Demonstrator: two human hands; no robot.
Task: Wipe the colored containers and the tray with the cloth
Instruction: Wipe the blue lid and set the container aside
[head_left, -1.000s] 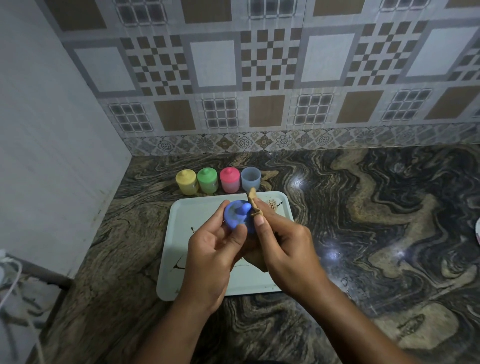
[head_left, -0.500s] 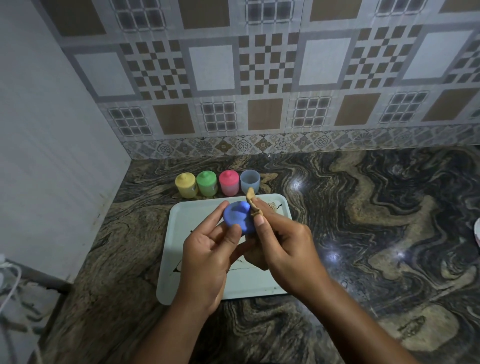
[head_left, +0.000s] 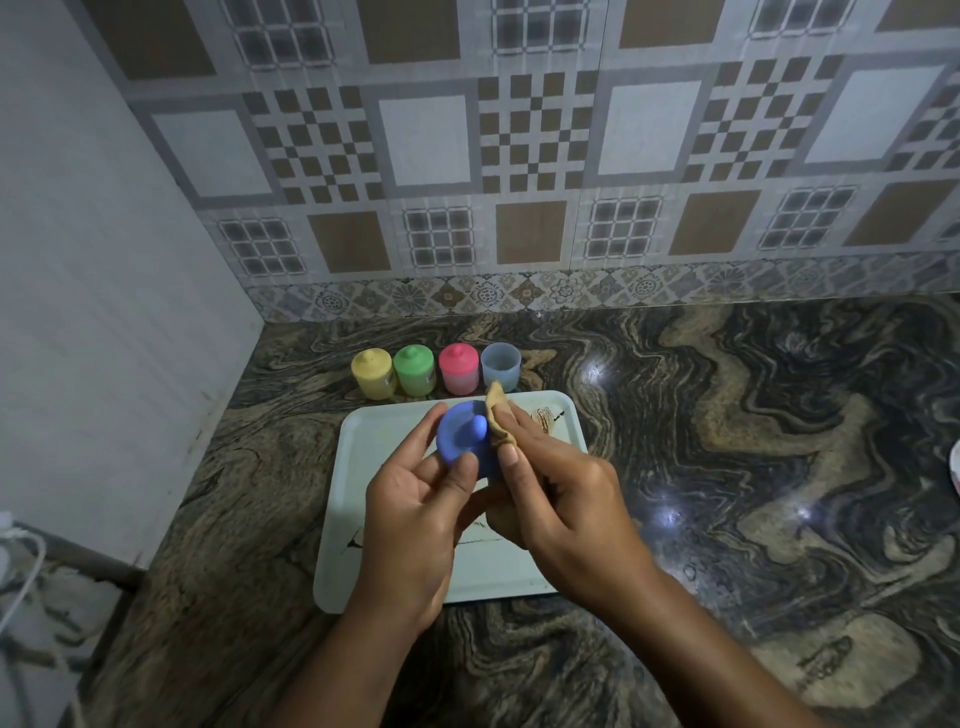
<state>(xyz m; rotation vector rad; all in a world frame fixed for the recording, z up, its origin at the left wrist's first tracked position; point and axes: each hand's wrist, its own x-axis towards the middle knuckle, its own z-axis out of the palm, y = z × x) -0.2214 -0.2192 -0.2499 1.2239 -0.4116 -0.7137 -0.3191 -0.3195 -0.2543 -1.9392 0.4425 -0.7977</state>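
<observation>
1. Left hand (head_left: 415, 512) grips a round blue plastic knobbed lid (head_left: 460, 439) between thumb and fingers over the pale rectangular tray (head_left: 361, 467);
2. Right hand (head_left: 563, 501) pinches a tan cloth (head_left: 497, 415) against the lid's 3 o'clock edge.

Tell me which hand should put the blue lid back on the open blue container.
Left, probably. The left hand holds the blue lid, while the right hand pinches the cloth against it. The open blue container stands behind the tray.
</observation>
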